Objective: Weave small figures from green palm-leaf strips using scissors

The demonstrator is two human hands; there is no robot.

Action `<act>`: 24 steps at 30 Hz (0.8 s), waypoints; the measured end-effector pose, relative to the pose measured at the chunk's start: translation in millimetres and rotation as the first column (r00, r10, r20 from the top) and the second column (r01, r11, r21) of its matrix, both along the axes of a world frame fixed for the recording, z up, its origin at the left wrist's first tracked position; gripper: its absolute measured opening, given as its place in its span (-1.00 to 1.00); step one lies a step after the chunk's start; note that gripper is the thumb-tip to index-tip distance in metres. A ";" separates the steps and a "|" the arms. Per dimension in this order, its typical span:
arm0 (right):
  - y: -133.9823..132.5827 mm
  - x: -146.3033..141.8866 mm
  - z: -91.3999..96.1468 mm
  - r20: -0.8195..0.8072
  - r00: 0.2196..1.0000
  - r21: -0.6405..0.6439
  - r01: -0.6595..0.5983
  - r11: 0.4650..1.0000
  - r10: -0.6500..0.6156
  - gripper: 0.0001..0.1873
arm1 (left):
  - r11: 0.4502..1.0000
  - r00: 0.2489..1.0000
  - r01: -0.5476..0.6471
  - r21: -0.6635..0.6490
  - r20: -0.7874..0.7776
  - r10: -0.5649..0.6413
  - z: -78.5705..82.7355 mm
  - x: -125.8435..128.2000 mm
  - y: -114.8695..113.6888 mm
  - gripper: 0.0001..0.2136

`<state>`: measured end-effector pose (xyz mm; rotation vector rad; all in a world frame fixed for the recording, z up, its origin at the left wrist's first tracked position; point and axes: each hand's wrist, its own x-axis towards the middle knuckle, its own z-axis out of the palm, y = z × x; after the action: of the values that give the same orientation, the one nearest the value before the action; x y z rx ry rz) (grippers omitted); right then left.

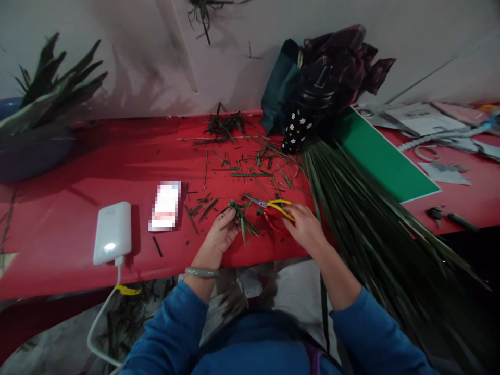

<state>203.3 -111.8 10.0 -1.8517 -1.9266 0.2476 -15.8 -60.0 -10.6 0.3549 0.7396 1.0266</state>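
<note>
My left hand [224, 229] is closed around a small woven piece of green leaf strips [242, 216], with loose ends sticking out toward the lower right. In my right hand [307, 226] is a pair of scissors [278, 204], one handle yellow and the other red. The blades point left and lie just above the leaf piece; whether they touch it I cannot tell. Cut leaf scraps [238, 174] are strewn over the red tabletop [156, 153] beyond both hands. To the right of my right hand lies a large bundle of long green leaves [347, 192].
Left of my hands are a lit phone [165, 205] and a white power bank [112, 233] with a cable. A bowl [35, 151] holding cut leaves stands far left. Toward the back right are a dark bag [279, 86], a flower-patterned item [297, 127] and a green board [385, 153].
</note>
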 end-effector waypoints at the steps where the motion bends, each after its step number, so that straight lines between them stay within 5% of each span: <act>1: 0.6 2.1 0.9 0.099 0.995 -0.050 -0.015 0.999 0.019 -0.71 | 1.000 1.000 -0.004 -0.004 -0.001 0.004 -1.5 -0.3 0.4 -0.85; 4: 3.9 -0.9 3.0 0.242 0.968 -0.177 -0.025 0.984 0.068 -0.59 | 0.999 1.000 -0.005 -0.035 -0.008 0.005 -3.4 -0.7 1.2 -0.86; 7: 9.4 -2.9 4.9 0.217 0.972 -0.245 -0.036 0.969 0.090 -0.50 | 0.996 0.999 -0.030 -0.088 -0.019 0.029 -0.7 -0.7 1.8 -0.88; 11: 8.6 13.0 10.6 -0.203 0.979 -0.329 -0.077 0.941 0.010 -0.55 | 0.986 0.998 -0.061 -0.158 -0.024 0.058 6.4 0.1 2.8 -0.93; 14: -7.7 26.4 22.2 -0.648 0.754 -0.324 -0.146 0.935 -0.107 -0.53 | 0.978 0.998 -0.068 -0.199 -0.017 0.065 10.7 0.4 3.7 -0.94; 16: -22.3 28.9 30.5 -0.794 0.597 -0.265 -0.178 0.948 -0.110 -0.44 | 0.975 0.998 -0.065 -0.214 -0.004 0.066 12.0 0.2 4.3 -0.95; 18: -34.1 26.5 35.5 -0.835 0.545 -0.260 -0.258 0.931 -0.082 -0.39 | 0.974 0.999 -0.049 -0.221 -0.001 0.050 11.8 -0.3 4.7 -0.94; 24: -41.4 21.2 42.1 -0.431 0.890 -0.330 -0.313 0.891 0.153 -0.49 | 0.977 0.999 -0.027 -0.209 0.011 0.030 6.4 -1.9 4.6 -0.92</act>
<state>224.5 -153.2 52.1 -1.6143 -1.8999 1.0764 -17.7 -55.3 -4.2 0.1552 0.8335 0.9672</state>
